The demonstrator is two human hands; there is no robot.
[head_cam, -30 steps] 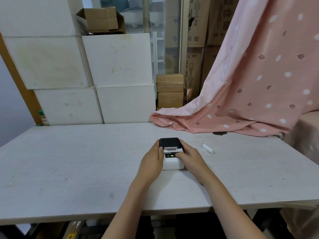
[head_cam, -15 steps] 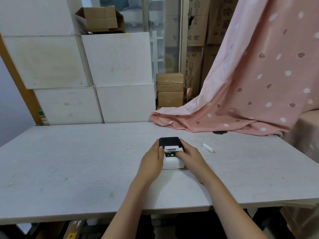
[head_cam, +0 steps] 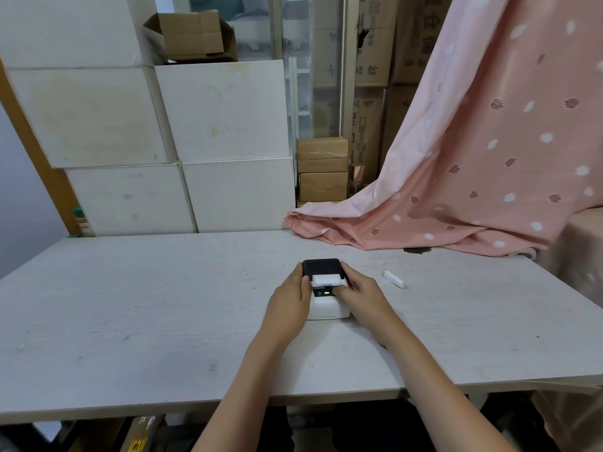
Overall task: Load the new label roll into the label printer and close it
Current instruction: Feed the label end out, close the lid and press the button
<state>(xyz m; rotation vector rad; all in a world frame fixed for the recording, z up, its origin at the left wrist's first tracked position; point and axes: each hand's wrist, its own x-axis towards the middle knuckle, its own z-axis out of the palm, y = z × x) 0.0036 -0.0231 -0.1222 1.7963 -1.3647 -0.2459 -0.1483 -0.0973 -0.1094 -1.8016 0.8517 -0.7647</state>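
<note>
While the printer (head_cam: 326, 290) sits on the table (head_cam: 130, 305), I grip it between my left hand (head_cam: 288, 300) and right hand (head_cam: 363, 293), thumbs on top.

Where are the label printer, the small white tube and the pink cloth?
label printer (head_cam: 329, 307): head view, white front face.
small white tube (head_cam: 394, 279): head view, middle of its body.
pink cloth (head_cam: 489, 177): head view, draped middle.
</note>
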